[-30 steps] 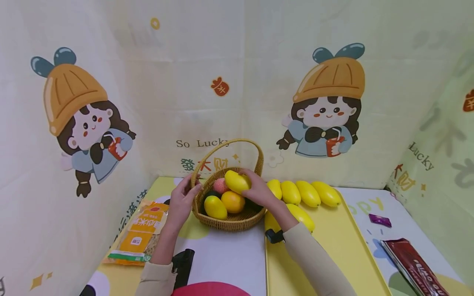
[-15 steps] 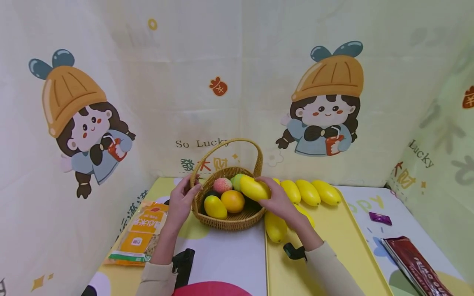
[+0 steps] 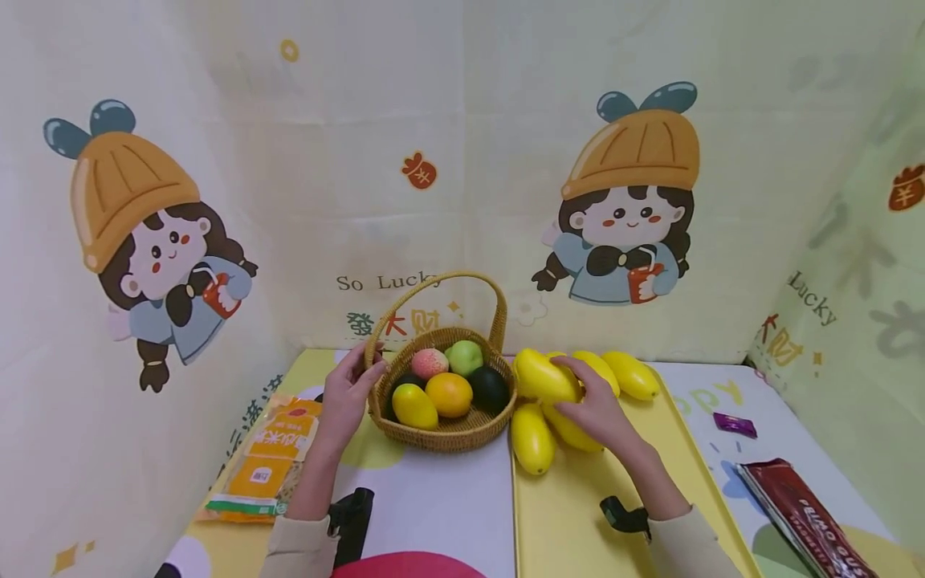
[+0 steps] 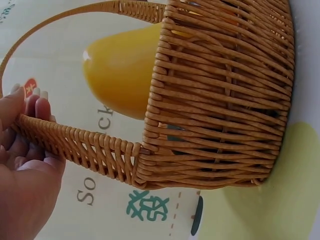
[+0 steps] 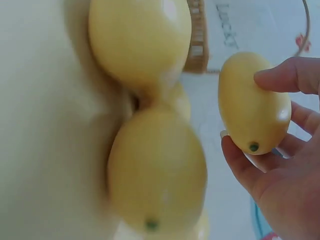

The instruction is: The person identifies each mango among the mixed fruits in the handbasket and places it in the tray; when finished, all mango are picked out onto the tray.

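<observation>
My left hand [image 3: 345, 399] grips the side of the handle of a wicker basket [image 3: 441, 439]; in the left wrist view the thumb and fingers lie around the handle [image 4: 80, 145]. Inside the basket lie a pink peach [image 3: 429, 364], a green apple [image 3: 464, 357], an orange fruit [image 3: 450, 394], a small yellow mango [image 3: 415, 406] and dark fruit [image 3: 490, 390]. My right hand [image 3: 601, 408] holds a yellow mango [image 5: 252, 102] between thumb and fingers, just right of the basket, above other yellow mangoes [image 3: 532, 439].
The mangoes rest at the far end of a yellow tray [image 3: 614, 514]. Right of it lie a purple wrapped sweet [image 3: 735, 425] and a dark red packet [image 3: 805, 514]. An orange food bag [image 3: 263, 466] lies at the left. Printed cloth [image 3: 462, 160] hangs behind.
My right hand has carried the mango out from over the basket, rightward to above the tray's mangoes. The apple and the right dark fruit now show. My left hand stays on the handle.
</observation>
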`<state>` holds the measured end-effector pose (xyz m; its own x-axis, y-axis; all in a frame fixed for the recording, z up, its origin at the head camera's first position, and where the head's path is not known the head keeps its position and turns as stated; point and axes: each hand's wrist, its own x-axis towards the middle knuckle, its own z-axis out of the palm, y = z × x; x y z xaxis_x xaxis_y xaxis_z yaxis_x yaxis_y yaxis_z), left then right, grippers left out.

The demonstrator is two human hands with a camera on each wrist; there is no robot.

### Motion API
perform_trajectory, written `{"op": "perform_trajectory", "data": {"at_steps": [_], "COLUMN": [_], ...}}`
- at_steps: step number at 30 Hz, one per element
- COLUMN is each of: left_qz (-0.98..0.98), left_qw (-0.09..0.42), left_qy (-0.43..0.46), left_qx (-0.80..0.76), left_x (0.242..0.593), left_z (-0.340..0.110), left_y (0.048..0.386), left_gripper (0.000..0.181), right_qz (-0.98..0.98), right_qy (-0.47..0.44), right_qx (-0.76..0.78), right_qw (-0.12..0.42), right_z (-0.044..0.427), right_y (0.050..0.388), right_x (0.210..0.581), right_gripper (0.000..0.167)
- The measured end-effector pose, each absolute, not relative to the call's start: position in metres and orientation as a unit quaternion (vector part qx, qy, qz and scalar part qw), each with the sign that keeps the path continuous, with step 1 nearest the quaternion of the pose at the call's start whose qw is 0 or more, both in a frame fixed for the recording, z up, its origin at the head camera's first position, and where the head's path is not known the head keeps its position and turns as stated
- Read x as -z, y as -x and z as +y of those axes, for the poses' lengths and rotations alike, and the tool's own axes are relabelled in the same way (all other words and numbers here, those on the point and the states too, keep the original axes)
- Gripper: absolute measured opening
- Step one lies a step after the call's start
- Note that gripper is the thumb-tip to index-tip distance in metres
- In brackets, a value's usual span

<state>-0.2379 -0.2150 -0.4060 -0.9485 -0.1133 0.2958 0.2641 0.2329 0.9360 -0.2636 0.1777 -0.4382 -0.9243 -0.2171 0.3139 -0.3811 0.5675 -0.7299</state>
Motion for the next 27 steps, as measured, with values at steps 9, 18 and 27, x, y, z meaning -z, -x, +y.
{"op": "perform_trajectory", "data": {"at_steps": [9, 18, 27], "left_qz": [-0.772, -0.775, -0.777], "left_qw": [0.159, 0.167, 0.167], "left_qy": [0.040, 0.044, 0.048], "left_qx": [0.614, 0.608, 0.605], "left_x": [0.409, 0.414, 0.413], "left_z": [-0.217, -0.217, -0.216], "left_y": [0.239, 0.239, 0.241], "left_gripper": [0.039, 0.042, 0.044], "right_qz": [-0.894, -0.914, -0.920], "right_qy": [-0.134, -0.122, -0.124], "right_qx": [-0.421, -0.379, -0.370], "right_qw": [0.074, 0.077, 0.035], "right_z": [0.223, 0.263, 0.275], "right_y": [0.251, 0.237, 0.229], "right_x": [0.444, 0.450, 0.453], "right_gripper": [0.064, 0.063, 0.062]}}
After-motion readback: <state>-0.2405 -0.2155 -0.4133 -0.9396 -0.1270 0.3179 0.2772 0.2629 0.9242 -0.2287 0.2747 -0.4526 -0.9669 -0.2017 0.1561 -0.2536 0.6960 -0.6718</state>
